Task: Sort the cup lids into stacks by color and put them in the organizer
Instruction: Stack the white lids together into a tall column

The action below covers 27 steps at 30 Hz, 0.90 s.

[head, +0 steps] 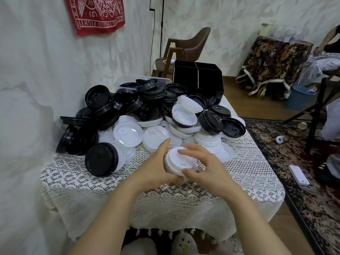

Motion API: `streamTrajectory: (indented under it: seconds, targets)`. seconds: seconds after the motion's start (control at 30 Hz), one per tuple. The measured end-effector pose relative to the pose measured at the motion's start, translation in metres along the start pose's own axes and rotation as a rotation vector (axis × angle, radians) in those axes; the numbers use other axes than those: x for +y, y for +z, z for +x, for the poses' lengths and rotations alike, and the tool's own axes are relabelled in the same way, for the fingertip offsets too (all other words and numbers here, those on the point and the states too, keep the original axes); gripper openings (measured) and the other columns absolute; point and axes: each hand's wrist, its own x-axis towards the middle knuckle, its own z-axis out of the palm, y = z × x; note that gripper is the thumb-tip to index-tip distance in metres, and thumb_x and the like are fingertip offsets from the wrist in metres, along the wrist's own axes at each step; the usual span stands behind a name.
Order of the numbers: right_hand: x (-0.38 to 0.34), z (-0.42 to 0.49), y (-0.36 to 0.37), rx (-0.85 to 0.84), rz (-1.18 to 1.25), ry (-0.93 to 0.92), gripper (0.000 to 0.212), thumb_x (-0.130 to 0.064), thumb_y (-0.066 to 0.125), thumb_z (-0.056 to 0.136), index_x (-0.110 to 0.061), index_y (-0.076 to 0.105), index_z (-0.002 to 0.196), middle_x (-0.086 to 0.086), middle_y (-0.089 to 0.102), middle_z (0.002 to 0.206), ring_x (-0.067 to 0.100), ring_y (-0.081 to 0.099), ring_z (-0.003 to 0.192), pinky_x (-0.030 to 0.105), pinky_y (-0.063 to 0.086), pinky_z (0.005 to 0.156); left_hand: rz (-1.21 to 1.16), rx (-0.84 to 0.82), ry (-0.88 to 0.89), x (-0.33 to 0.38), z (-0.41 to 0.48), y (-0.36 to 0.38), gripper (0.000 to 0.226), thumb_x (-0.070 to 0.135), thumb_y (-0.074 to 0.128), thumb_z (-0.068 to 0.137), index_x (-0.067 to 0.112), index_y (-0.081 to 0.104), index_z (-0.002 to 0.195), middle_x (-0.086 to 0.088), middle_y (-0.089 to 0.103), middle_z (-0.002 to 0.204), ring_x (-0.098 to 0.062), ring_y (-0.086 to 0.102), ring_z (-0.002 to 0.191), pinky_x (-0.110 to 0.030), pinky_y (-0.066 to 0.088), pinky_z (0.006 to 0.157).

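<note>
Lace-clothed table (244, 173), lid heap (147, 111) before black organizer (198, 76), left hand (156, 162) and right hand (204, 166) curled round white lid stack (181, 161).

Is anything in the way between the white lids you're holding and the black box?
Yes. The big pile of loose lids sits between the held white stack and the organizer behind it. Lifting over the pile should probably work.

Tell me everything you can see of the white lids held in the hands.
The white plastic cup lids look like a short nested stack, round, with a small sip slot on top. It is tilted, held above the white lace tablecloth. The left hand cups its side and underside; the right hand pinches the top lid with fingers and thumb.
</note>
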Motion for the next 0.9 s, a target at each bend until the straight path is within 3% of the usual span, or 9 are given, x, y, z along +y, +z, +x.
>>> streamTrajectory:
  seconds: [0.13, 0.33, 0.43, 0.5, 0.6, 0.67, 0.8, 0.9]
  targets:
    - [0.002, 0.001, 0.003, -0.023, -0.075, 0.007, 0.049, -0.017, 0.072, 0.084, -0.031, 0.060, 0.130, -0.019, 0.041, 0.143, -0.005, 0.034, 0.133, 0.017, 0.024, 0.109, 0.011, 0.010, -0.006, 0.001, 0.000, 0.000, 0.122, 0.034, 0.087, 0.066, 0.037, 0.001, 0.153, 0.029, 0.038, 0.135, -0.004, 0.041, 0.128, -0.020, 0.037, 0.095]
    - [0.001, 0.002, 0.006, -0.056, -0.137, 0.001, 0.050, -0.017, 0.068, 0.087, -0.025, 0.056, 0.135, -0.015, 0.035, 0.148, 0.000, 0.031, 0.136, 0.012, 0.024, 0.106, 0.087, 0.009, -0.007, 0.000, 0.000, -0.001, 0.117, 0.036, 0.087, 0.067, 0.034, 0.008, 0.153, 0.022, 0.035, 0.138, -0.003, 0.038, 0.129, -0.023, 0.035, 0.104]
    - [0.000, 0.004, 0.008, -0.045, -0.142, 0.010, 0.052, -0.023, 0.073, 0.084, -0.026, 0.057, 0.134, -0.019, 0.034, 0.148, -0.003, 0.032, 0.133, 0.007, 0.027, 0.104, 0.102, -0.012, -0.009, 0.004, -0.004, -0.007, 0.098, 0.023, 0.080, 0.075, 0.034, 0.018, 0.151, 0.019, 0.032, 0.142, -0.004, 0.032, 0.131, -0.025, 0.032, 0.106]
    - [-0.001, 0.004, 0.009, -0.016, -0.160, 0.020, 0.058, -0.029, 0.079, 0.079, -0.028, 0.058, 0.132, -0.025, 0.033, 0.142, -0.009, 0.030, 0.126, -0.002, 0.024, 0.093, 0.034, 0.098, 0.020, 0.008, -0.006, -0.014, 0.067, 0.012, 0.069, 0.082, 0.031, 0.039, 0.140, 0.016, 0.044, 0.133, -0.005, 0.039, 0.123, -0.027, 0.034, 0.102]
    - [-0.002, 0.004, 0.011, 0.021, -0.167, 0.030, 0.058, -0.030, 0.082, 0.075, -0.028, 0.060, 0.129, -0.025, 0.036, 0.140, -0.009, 0.033, 0.120, -0.007, 0.028, 0.083, 0.018, 0.491, 0.081, 0.003, 0.000, -0.021, 0.038, 0.002, 0.059, 0.085, 0.026, 0.056, 0.114, 0.010, 0.052, 0.110, -0.008, 0.050, 0.103, -0.028, 0.043, 0.096]
    - [-0.004, 0.004, 0.013, 0.019, -0.176, 0.033, 0.059, -0.029, 0.082, 0.074, -0.028, 0.060, 0.129, -0.023, 0.036, 0.141, -0.005, 0.036, 0.119, -0.006, 0.033, 0.076, 0.148, 0.615, 0.087, -0.005, 0.008, -0.021, 0.041, 0.004, 0.058, 0.086, 0.021, 0.054, 0.122, 0.006, 0.048, 0.120, -0.013, 0.047, 0.113, -0.031, 0.041, 0.101]
    - [-0.009, 0.007, 0.013, 0.008, -0.242, 0.025, 0.058, -0.030, 0.084, 0.072, -0.026, 0.061, 0.126, -0.025, 0.038, 0.129, -0.001, 0.043, 0.117, 0.017, 0.037, 0.100, 0.416, 0.509, 0.037, -0.017, 0.020, -0.016, 0.066, 0.020, 0.059, 0.092, 0.022, 0.027, 0.149, 0.000, 0.016, 0.157, -0.015, 0.011, 0.144, -0.033, 0.021, 0.115]
    - [-0.011, 0.008, 0.012, -0.008, -0.252, 0.035, 0.058, -0.031, 0.084, 0.072, -0.026, 0.061, 0.125, -0.026, 0.039, 0.125, 0.001, 0.045, 0.112, 0.022, 0.041, 0.099, 0.555, 0.473, -0.003, -0.020, 0.025, -0.016, 0.078, 0.033, 0.057, 0.094, 0.027, 0.008, 0.154, 0.000, -0.004, 0.162, -0.018, -0.001, 0.148, -0.038, 0.014, 0.118]
